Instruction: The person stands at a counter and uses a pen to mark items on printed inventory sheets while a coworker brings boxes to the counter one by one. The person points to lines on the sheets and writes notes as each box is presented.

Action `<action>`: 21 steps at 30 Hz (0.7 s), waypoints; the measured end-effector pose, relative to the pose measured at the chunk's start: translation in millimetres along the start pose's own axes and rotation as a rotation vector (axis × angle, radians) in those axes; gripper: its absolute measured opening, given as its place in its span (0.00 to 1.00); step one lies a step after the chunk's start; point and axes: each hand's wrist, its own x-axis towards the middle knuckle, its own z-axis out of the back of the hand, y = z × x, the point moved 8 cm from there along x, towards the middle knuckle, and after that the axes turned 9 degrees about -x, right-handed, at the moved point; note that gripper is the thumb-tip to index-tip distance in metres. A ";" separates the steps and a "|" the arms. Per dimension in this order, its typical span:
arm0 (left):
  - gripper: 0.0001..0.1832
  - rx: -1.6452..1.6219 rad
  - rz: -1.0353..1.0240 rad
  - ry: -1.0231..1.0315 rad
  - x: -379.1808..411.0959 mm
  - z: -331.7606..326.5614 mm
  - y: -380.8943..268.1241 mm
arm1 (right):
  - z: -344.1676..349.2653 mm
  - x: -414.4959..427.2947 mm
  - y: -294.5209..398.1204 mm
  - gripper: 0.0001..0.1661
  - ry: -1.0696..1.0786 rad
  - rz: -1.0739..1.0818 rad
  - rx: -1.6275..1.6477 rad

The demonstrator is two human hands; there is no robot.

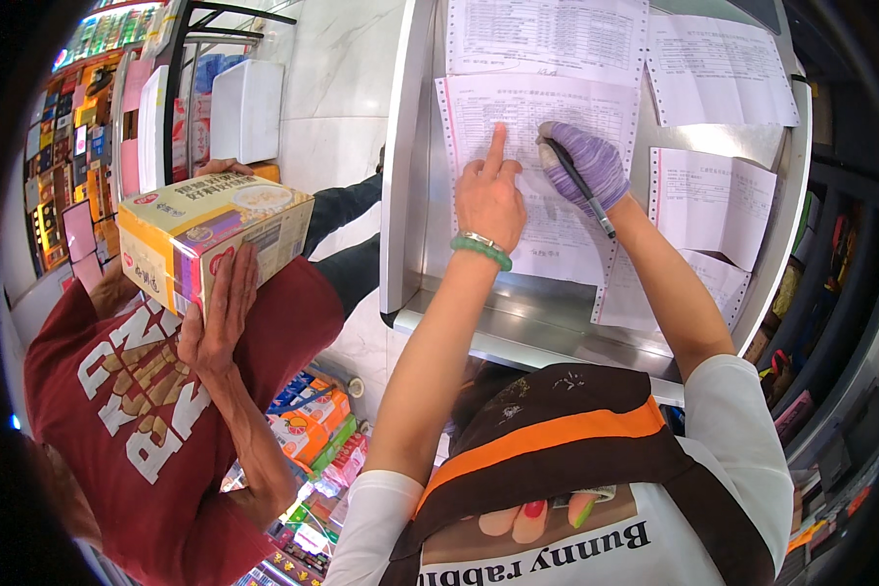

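Observation:
My left hand (pixel 489 201), bare with a green bead bracelet (pixel 481 250) at the wrist, rests on a printed form (pixel 557 249). Its index finger stretches out over the rows of print while the other fingers curl loosely. Just to the right, my right hand (pixel 587 165) wears a purple knitted glove and grips a black pen (pixel 580 183). Its fingertips are over the same form; whether the pen's tip touches the paper is hidden. The form has perforated edges and bears printed and handwritten marks. Another printed sheet (pixel 549 33) lies just beyond it.
More printed sheets (pixel 721 69), some creased or folded (pixel 710 205), lie on the metal tray-like counter (pixel 593 304) with raised rims. At left, a co-worker in a red shirt (pixel 286 315) holds a cardboard box (pixel 216 234). Shelves of packaged goods (pixel 80 146) stand beyond; colourful cartons (pixel 315 417) sit low behind.

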 end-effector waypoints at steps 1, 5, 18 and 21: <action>0.12 0.041 -0.038 -0.001 0.4 -0.2 -2.7 | -0.4 0.0 -0.1 0.16 0.006 -0.002 0.003; 0.11 0.117 -0.094 -0.001 0.7 -1.8 -7.1 | 1.1 0.7 1.6 0.16 -0.016 0.019 -0.005; 0.09 0.138 -0.047 0.039 5.7 0.3 -11.4 | 5.7 -0.7 -3.8 0.10 -0.064 -0.093 0.087; 0.07 0.131 -0.080 -0.008 5.9 4.1 -12.8 | 3.0 0.7 -2.8 0.10 0.018 -0.089 0.016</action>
